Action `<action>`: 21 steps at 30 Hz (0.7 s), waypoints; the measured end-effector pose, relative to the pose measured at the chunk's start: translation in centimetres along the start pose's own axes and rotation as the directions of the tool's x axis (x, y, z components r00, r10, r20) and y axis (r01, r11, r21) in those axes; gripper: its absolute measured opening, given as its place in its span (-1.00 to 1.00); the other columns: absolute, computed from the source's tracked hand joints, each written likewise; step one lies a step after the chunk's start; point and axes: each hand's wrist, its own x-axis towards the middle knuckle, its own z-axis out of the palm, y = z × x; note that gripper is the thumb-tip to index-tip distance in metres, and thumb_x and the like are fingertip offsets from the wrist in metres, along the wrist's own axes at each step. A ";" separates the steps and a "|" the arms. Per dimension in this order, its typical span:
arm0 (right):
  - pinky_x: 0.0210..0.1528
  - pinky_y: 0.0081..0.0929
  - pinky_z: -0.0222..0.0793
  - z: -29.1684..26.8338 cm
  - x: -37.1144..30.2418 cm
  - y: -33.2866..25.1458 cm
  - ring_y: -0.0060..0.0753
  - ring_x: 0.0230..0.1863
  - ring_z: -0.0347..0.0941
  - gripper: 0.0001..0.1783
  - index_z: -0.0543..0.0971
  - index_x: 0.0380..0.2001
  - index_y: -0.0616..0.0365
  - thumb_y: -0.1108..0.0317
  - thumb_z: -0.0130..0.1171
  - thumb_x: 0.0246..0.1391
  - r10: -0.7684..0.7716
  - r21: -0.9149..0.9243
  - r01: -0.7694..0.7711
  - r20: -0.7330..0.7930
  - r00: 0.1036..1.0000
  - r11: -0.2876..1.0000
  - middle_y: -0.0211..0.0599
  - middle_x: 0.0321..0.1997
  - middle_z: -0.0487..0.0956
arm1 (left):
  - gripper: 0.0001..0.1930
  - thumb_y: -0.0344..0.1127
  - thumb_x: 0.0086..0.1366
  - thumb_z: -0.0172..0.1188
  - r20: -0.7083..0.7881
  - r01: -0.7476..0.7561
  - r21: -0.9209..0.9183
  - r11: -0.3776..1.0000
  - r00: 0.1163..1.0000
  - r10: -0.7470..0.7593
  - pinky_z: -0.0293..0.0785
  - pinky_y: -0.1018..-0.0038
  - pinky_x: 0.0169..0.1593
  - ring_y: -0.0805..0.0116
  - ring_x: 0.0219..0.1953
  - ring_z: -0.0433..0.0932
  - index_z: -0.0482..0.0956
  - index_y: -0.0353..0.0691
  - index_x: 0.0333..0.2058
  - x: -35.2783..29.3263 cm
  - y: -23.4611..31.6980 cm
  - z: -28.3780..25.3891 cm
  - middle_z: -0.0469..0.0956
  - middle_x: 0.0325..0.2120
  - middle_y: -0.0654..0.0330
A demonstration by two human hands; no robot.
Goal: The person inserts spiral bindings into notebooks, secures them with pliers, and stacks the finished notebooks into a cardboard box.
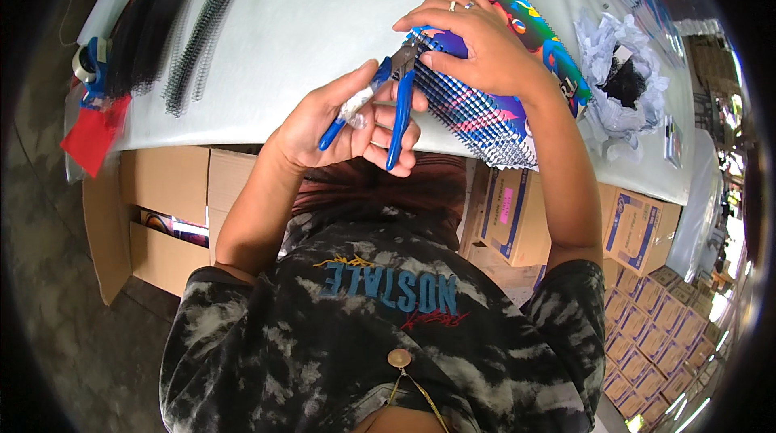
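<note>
Left hand (323,127) grips blue-handled cutters (401,109); coil-bound notebooks (478,112) under right hand (489,49).

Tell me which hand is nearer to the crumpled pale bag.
Right. The right hand is on the spiral-bound books, left of the bag; the left hand, holding blue-handled pliers, is farther left.

Cutters (402,65): metal head, blue handles splayed, clear plastic around the left one; raised, head angled away from the wearer.
Cutter tip: right at the coils' far-left corner; can't tell contact from here.
Books (537,30): multicolour covers, stacked, lying slantwise on worktop (323,16).
Coils (477,114): dark, several rows along the near-left edge.
</note>
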 end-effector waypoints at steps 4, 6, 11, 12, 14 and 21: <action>0.29 -0.15 -0.09 -0.1 0.2 -0.1 -0.21 0.14 0.25 -0.63 0.54 -0.12 -0.19 0.27 0.18 -0.10 -0.009 0.004 0.009 0.002 1.000 1.000 -0.43 -0.05 0.52 | -0.40 0.16 0.36 -0.32 -0.152 -0.001 0.182 0.983 0.988 0.029 0.50 0.22 -0.14 0.16 -0.32 0.57 0.36 -0.33 -0.07 0.1 0.2 0.1 0.50 -0.41 0.03; 0.28 -0.15 -0.08 -0.2 0.1 -0.3 -0.22 0.14 0.24 -0.63 0.54 -0.13 -0.19 0.27 0.18 -0.11 -0.015 -0.004 0.015 0.014 1.000 1.000 -0.44 -0.06 0.52 | -0.43 0.13 0.36 -0.27 -0.494 0.217 0.682 0.698 0.841 0.222 0.48 0.25 -0.18 0.14 -0.32 0.57 0.37 -0.34 -0.10 0.0 0.0 2.9 0.51 -0.45 -0.01; 0.27 -0.22 -0.05 0.0 0.2 -0.4 -0.24 0.10 0.28 -0.60 0.54 -0.15 -0.16 0.25 0.22 -0.18 -0.009 -0.073 0.010 0.003 1.000 0.997 -0.45 -0.07 0.52 | -0.45 0.13 0.36 -0.25 -0.459 0.235 0.831 0.505 0.803 0.381 0.47 0.28 -0.27 0.13 -0.33 0.55 0.36 -0.34 -0.12 0.3 -1.1 2.2 0.51 -0.43 -0.03; 0.26 -0.22 -0.05 -0.1 0.2 -0.5 -0.25 0.10 0.28 -0.60 0.54 -0.16 -0.16 0.26 0.21 -0.19 -0.009 -0.068 0.010 0.009 1.000 0.998 -0.45 -0.08 0.52 | -0.43 0.14 0.36 -0.28 -0.422 0.114 0.595 0.795 0.886 0.189 0.49 0.31 -0.24 0.18 -0.32 0.55 0.36 -0.33 -0.08 0.0 -0.7 1.8 0.49 -0.40 0.02; 0.25 -0.23 -0.04 -0.2 0.1 -0.8 -0.27 0.10 0.28 -0.60 0.54 -0.16 -0.16 0.28 0.20 -0.20 -0.004 -0.057 0.005 0.022 1.000 0.998 -0.47 -0.08 0.52 | -0.35 0.19 0.35 -0.38 -0.214 -0.037 0.078 0.996 0.975 0.053 0.58 0.26 -0.20 0.16 -0.31 0.56 0.31 -0.38 -0.03 0.0 -1.3 1.3 0.46 -0.35 -0.03; 0.29 -0.19 -0.07 -0.2 0.2 -0.8 -0.29 0.09 0.30 -0.56 0.51 -0.14 -0.08 0.34 0.21 -0.22 -0.016 -0.050 0.017 0.010 1.000 0.999 -0.44 -0.10 0.51 | -0.44 0.17 0.36 -0.29 -0.501 0.206 0.698 0.686 0.825 0.262 0.43 0.48 -0.43 0.37 -0.46 0.48 0.37 -0.28 -0.16 0.0 -1.5 2.2 0.45 -0.52 0.19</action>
